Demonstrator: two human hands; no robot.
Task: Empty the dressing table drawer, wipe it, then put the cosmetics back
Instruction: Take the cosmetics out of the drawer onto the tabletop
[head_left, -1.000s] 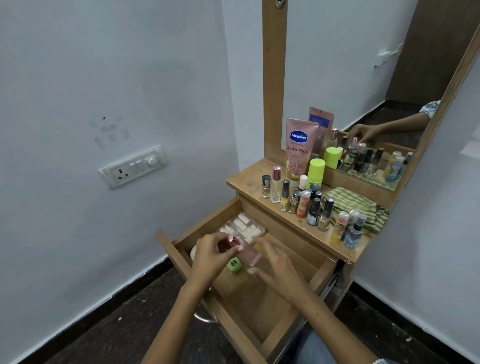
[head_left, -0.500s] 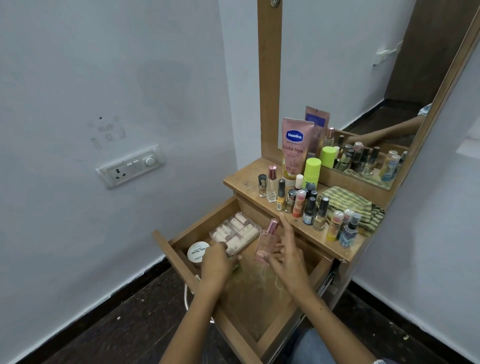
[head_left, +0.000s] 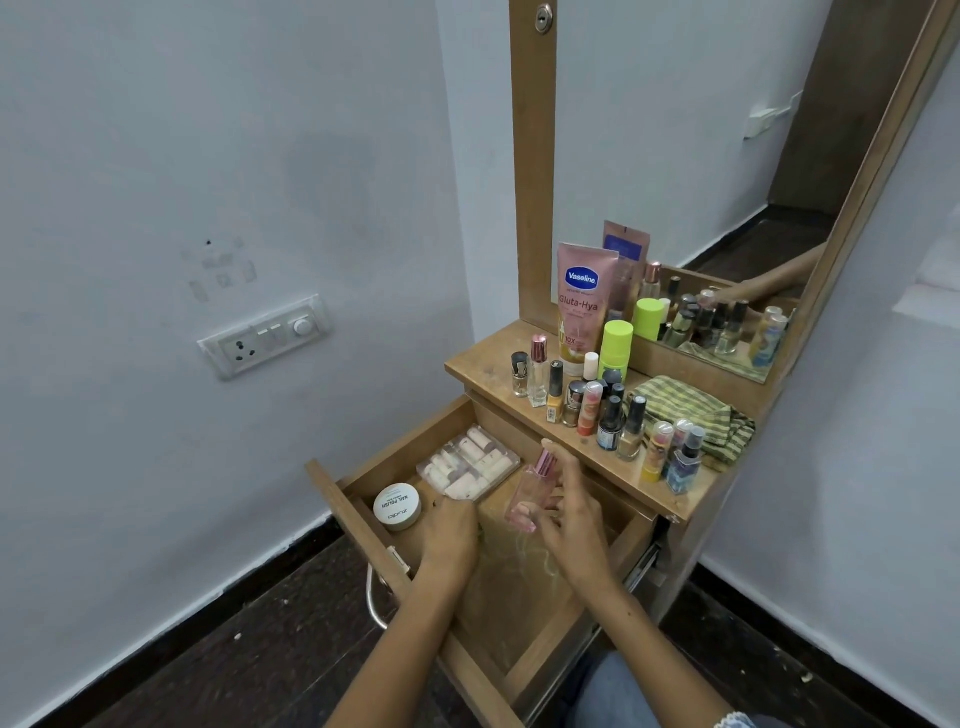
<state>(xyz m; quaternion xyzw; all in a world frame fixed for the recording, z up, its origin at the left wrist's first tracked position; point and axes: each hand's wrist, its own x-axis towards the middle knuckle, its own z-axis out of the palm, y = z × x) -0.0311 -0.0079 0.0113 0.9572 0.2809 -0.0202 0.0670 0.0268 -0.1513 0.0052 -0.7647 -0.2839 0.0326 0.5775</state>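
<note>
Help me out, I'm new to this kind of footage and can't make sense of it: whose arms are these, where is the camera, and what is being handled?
There is no machine here. A person wears a wide-angle camera on the head, looking forward and down, so the two arms reaching in from the bottom are their own.

They sit before a wooden dressing table with its drawer pulled open. The right hand holds a small pink perfume bottle over the drawer. The left hand is down inside the drawer; its fingers are hidden, so I cannot tell whether it holds anything.

In the drawer lie a round white jar and a clear box of small pale pieces. On the tabletop stand a Vaseline tube, many small bottles and a striped cloth. The mirror behind repeats them.
</note>
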